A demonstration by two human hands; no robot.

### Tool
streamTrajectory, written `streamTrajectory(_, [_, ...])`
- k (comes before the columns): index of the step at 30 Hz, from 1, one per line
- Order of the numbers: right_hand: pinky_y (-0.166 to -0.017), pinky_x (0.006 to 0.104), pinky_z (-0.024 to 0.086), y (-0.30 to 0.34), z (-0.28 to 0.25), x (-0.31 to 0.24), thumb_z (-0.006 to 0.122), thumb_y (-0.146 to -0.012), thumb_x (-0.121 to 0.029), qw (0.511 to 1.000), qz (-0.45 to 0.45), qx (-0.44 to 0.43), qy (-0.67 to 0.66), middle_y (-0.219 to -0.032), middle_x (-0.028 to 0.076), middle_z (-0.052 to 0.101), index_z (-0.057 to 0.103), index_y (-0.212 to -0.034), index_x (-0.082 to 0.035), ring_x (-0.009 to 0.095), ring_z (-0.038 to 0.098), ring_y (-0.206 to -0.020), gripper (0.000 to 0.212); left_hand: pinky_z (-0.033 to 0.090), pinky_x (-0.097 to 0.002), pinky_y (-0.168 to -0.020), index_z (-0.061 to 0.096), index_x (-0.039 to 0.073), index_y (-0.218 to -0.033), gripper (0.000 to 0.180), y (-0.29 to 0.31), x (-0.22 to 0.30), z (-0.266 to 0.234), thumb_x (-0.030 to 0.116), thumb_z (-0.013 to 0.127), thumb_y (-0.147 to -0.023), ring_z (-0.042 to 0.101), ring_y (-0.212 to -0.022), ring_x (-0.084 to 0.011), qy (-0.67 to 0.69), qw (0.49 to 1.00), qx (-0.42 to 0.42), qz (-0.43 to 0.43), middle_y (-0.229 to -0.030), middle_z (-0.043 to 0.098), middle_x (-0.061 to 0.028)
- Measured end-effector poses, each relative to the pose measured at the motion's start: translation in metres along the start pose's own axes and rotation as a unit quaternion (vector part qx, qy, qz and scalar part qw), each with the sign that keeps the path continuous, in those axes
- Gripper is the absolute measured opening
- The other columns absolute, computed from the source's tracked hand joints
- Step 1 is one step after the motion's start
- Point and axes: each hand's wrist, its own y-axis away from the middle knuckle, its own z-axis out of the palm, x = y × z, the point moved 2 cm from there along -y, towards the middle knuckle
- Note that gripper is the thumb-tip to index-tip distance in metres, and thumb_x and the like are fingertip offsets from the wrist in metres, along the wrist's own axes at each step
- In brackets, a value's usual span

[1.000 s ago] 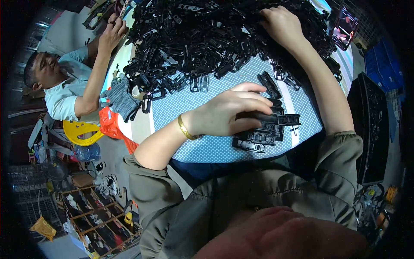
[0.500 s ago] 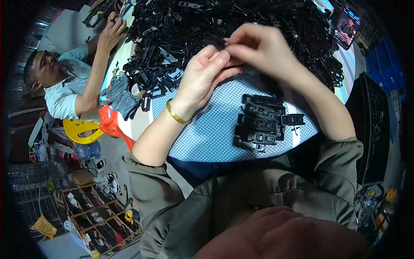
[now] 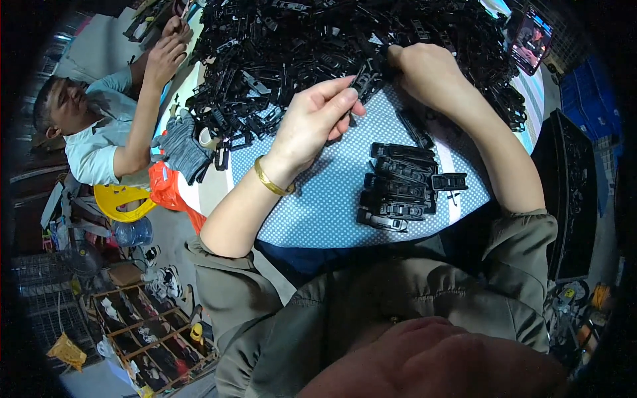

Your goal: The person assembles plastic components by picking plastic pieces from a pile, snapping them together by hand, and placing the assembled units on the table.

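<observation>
My left hand (image 3: pixel 317 118), with a gold bangle at the wrist, and my right hand (image 3: pixel 424 73) meet above the table and together pinch a small black plastic part (image 3: pixel 366 81). Beyond them lies a large heap of black plastic parts (image 3: pixel 312 46). Nearer to me, on the blue dotted cloth (image 3: pixel 318 199), several assembled black pieces (image 3: pixel 398 189) sit stacked in a neat row, with one more lying just to their right.
A co-worker in a light blue shirt (image 3: pixel 99 142) sits at the table's left end with both hands in the heap. A grey glove (image 3: pixel 182 149) and orange bag (image 3: pixel 169 192) lie near them. A phone (image 3: pixel 531 40) leans at upper right. A black crate (image 3: pixel 570 192) stands right.
A second ago my left hand rested on the stacked pieces and my right reached into the heap. Both hands then came together over the cloth with a black part.
</observation>
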Motion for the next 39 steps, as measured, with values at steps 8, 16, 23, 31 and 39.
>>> streamTrajectory(8, [-0.064, 0.0244, 0.051, -0.006, -0.023, 0.007, 0.057, -0.08, -0.007, 0.845, -0.01, -0.036, -0.534, -0.078, 0.005, 0.061, 0.052, -0.112, -0.002, 0.012, 0.062, -0.072, 0.032, 0.042, -0.0144, -0.06, 0.048, 0.0, -0.115, 0.037, -0.002, 0.002, -0.009, 0.003, 0.058, -0.08, 0.05, -0.067, -0.0042, -0.141, 0.981, 0.073, 0.107, -0.085, 0.057, -0.0021])
streamTrajectory(16, [-0.063, 0.0219, 0.052, 0.006, -0.026, -0.027, 0.063, -0.078, -0.007, 0.77, 0.02, -0.064, -0.635, -0.074, 0.006, 0.061, 0.055, -0.105, 0.003, 0.012, 0.062, -0.069, 0.03, 0.047, -0.0189, -0.062, 0.052, 0.002, -0.09, 0.022, -0.001, 0.004, -0.009, -0.003, 0.064, -0.072, 0.057, -0.072, -0.0075, -0.255, 0.899, 0.182, 0.305, -0.087, 0.057, -0.0046])
streamTrajectory(23, [-0.056, 0.0192, 0.047, 0.004, -0.026, -0.026, 0.069, -0.073, -0.017, 0.821, 0.007, -0.038, -0.57, -0.069, 0.001, 0.06, 0.063, -0.098, -0.004, 0.006, 0.056, -0.059, 0.029, 0.049, -0.0229, -0.059, 0.053, 0.004, -0.084, 0.022, 0.001, 0.008, -0.013, -0.001, 0.068, -0.068, 0.059, -0.07, -0.0125, -0.291, 0.85, 0.18, 0.401, -0.081, 0.057, -0.0061])
streamTrajectory(31, [-0.05, 0.0169, 0.039, 0.009, -0.026, -0.031, 0.071, -0.072, -0.018, 0.867, -0.036, -0.008, -0.497, -0.067, -0.002, 0.055, 0.066, -0.094, -0.004, 0.004, 0.049, -0.057, 0.027, 0.05, -0.0232, -0.057, 0.053, 0.003, -0.084, 0.022, 0.01, 0.014, -0.007, 0.001, 0.068, -0.069, 0.061, -0.067, -0.0137, -0.349, 0.835, 0.217, 0.366, -0.083, 0.06, -0.008])
streamTrajectory(39, [-0.048, 0.0216, 0.038, 0.011, -0.017, -0.032, 0.071, -0.07, -0.016, 0.91, -0.125, 0.152, -0.366, -0.065, 0.002, 0.052, 0.065, -0.094, -0.005, 0.009, 0.048, -0.055, 0.027, 0.051, -0.0284, -0.081, 0.037, -0.005, -0.122, 0.041, 0.005, 0.011, -0.003, -0.007, 0.043, -0.081, 0.062, -0.084, -0.0188, -0.036, 0.988, 0.059, 0.135, -0.094, 0.058, -0.0123])
